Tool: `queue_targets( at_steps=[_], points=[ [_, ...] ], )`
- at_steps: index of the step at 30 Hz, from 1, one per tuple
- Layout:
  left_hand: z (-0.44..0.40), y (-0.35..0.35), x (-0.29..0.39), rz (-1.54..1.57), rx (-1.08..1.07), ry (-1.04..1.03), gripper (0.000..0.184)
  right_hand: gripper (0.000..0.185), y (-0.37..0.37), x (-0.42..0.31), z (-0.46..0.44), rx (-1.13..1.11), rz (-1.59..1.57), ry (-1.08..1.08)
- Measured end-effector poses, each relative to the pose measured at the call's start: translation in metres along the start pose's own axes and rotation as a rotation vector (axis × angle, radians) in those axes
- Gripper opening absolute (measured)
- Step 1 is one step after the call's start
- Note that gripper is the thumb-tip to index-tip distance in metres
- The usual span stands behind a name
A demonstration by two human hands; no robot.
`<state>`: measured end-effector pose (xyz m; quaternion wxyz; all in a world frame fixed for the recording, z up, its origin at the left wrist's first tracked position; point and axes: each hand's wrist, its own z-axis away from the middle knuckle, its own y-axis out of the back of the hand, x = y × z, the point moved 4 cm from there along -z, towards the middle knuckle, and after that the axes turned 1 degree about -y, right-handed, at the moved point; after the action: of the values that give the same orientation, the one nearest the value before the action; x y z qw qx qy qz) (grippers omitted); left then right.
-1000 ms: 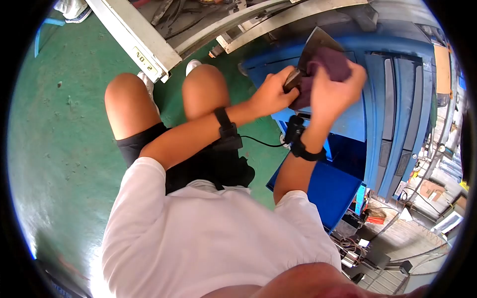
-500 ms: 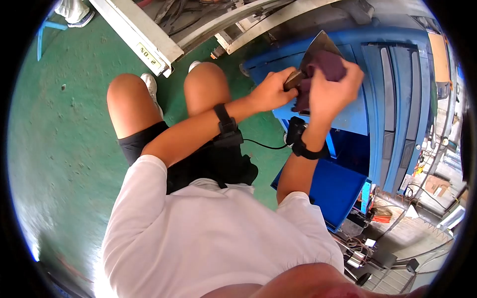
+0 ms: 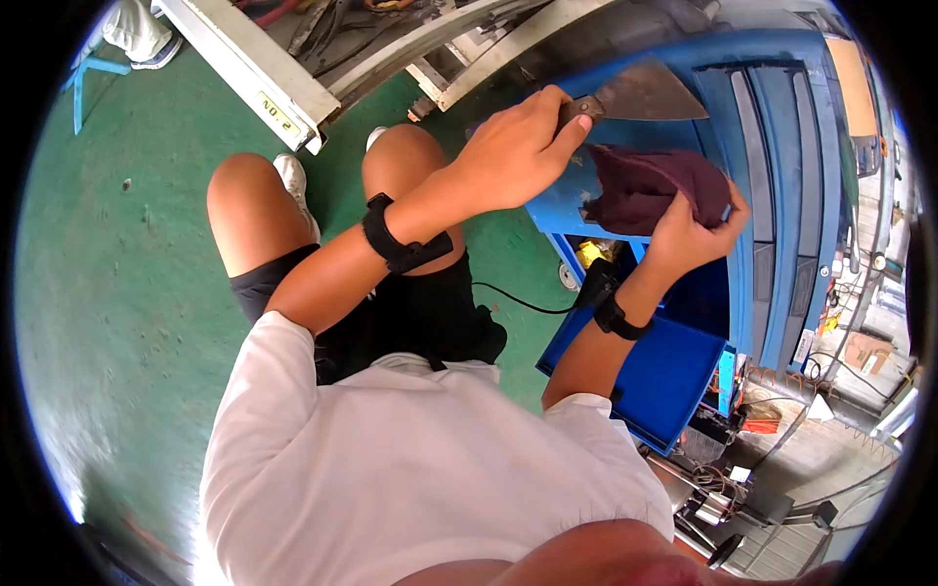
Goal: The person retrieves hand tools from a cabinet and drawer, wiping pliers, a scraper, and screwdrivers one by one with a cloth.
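Observation:
My left hand (image 3: 513, 151) is closed around the handle of a scraper. The scraper's wide metal blade (image 3: 653, 93) extends to the right, over a blue cabinet (image 3: 767, 205). Below the blade, my right hand (image 3: 696, 234) grips a dark purple cloth (image 3: 645, 186) by its right end. The cloth is crumpled, and its left part spreads toward my left hand. A small gap separates cloth and scraper.
An open blue drawer (image 3: 640, 381) juts out below my right forearm. A pale metal frame (image 3: 249, 73) marked NO. 2 stands at the top left, over the green floor (image 3: 117, 264). Another person's foot (image 3: 156, 51) is beside a blue stool (image 3: 96, 66). Cables and boxes lie at the right.
My hands have moved apart, and the cloth has come off the blade. The scraper has turned so its blade points right. My right hand with the cloth is lower and farther right.

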<state>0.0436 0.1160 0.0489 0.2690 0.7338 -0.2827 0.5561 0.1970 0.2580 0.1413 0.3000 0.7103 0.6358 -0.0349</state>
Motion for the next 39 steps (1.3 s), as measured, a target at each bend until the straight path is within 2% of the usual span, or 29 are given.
queue_targets(
  at_steps=[3,7,9,11,13,15,18,21,22,24,25,27,28,30,34,36,39],
  points=[
    [0.003,-0.005,0.008,-0.018,0.002,-0.053,0.038,0.046,0.014,-0.014,-0.006,0.083,0.019,-0.010],
    [0.005,-0.017,0.014,0.151,-0.105,-0.055,0.034,0.042,0.017,-0.028,-0.017,0.055,-0.042,0.075],
    [0.010,-0.030,0.011,0.216,-0.149,-0.036,0.034,0.042,0.001,-0.048,-0.018,-0.167,0.184,0.245],
    [0.013,-0.040,0.011,0.124,-0.073,-0.304,0.033,0.051,-0.016,-0.056,-0.011,-0.331,0.103,0.376],
    [0.013,-0.042,0.012,0.158,-0.060,-0.368,0.033,0.049,-0.023,-0.047,-0.004,-0.342,0.086,0.351],
    [0.012,-0.043,0.003,0.149,-0.191,-0.216,0.032,0.047,-0.021,-0.037,-0.007,-0.308,0.122,0.315],
    [0.012,-0.041,0.002,0.220,-0.282,-0.114,0.032,0.043,-0.022,-0.021,-0.019,-0.236,0.183,0.269],
    [0.015,-0.044,0.006,0.374,-0.232,0.003,0.032,0.040,-0.022,-0.012,-0.035,-0.173,0.262,0.281],
    [0.016,-0.043,0.009,0.378,-0.234,0.002,0.032,0.040,-0.023,-0.012,-0.039,-0.184,0.278,0.280],
    [0.016,-0.041,0.010,0.373,-0.279,0.136,0.033,0.042,-0.026,-0.020,-0.043,-0.231,0.316,0.232],
    [0.015,-0.042,0.008,0.375,-0.274,0.131,0.033,0.042,-0.028,-0.025,-0.040,-0.231,0.315,0.239],
    [0.015,-0.043,0.005,0.275,-0.178,-0.010,0.034,0.044,-0.037,-0.036,-0.030,-0.357,0.264,0.273],
    [0.015,-0.039,0.008,0.274,-0.171,-0.018,0.034,0.046,-0.041,-0.043,-0.023,-0.409,0.239,0.277],
    [0.018,-0.033,0.013,0.236,-0.201,0.056,0.035,0.046,-0.047,-0.036,-0.021,-0.405,0.234,0.286],
    [0.021,-0.023,0.019,0.228,-0.179,0.028,0.036,0.044,-0.043,-0.025,-0.045,-0.351,0.258,0.255],
    [0.019,-0.017,0.023,0.244,-0.213,0.086,0.038,0.043,-0.044,-0.033,-0.045,-0.344,0.252,0.273],
    [0.017,-0.016,0.016,0.212,-0.110,-0.031,0.040,0.045,-0.050,-0.054,-0.030,-0.391,0.196,0.343]
  ],
)
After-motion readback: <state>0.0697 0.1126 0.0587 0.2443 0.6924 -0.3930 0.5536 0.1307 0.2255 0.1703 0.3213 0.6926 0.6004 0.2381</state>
